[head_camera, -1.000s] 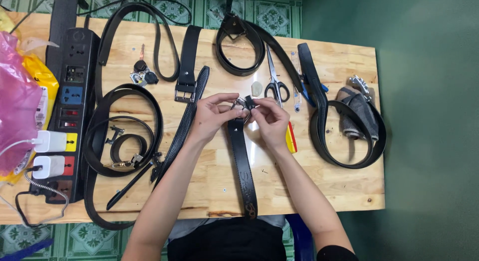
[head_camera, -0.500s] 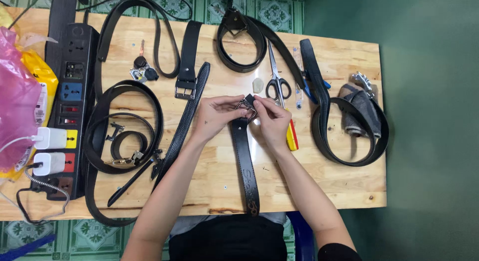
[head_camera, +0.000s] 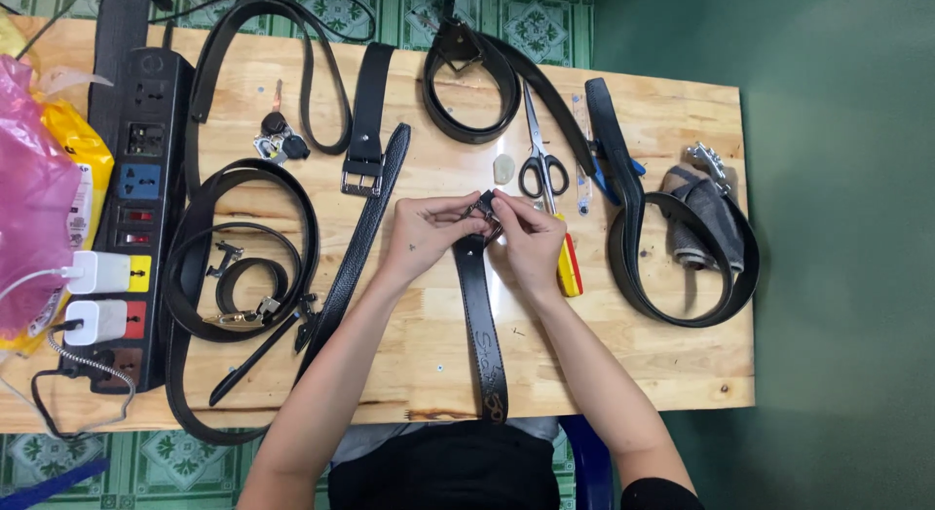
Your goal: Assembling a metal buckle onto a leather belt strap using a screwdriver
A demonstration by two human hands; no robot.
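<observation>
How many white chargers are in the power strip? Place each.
2. One white charger sits at the yellow socket of the power strip; the second charger is just below, at the red socket. The pink bag may hide more.

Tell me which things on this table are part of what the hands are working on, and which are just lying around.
In hand:
left hand
right hand
buckle
black belt

Lying about:
scissors
keys
power strip
coiled belts
pink bag
</observation>
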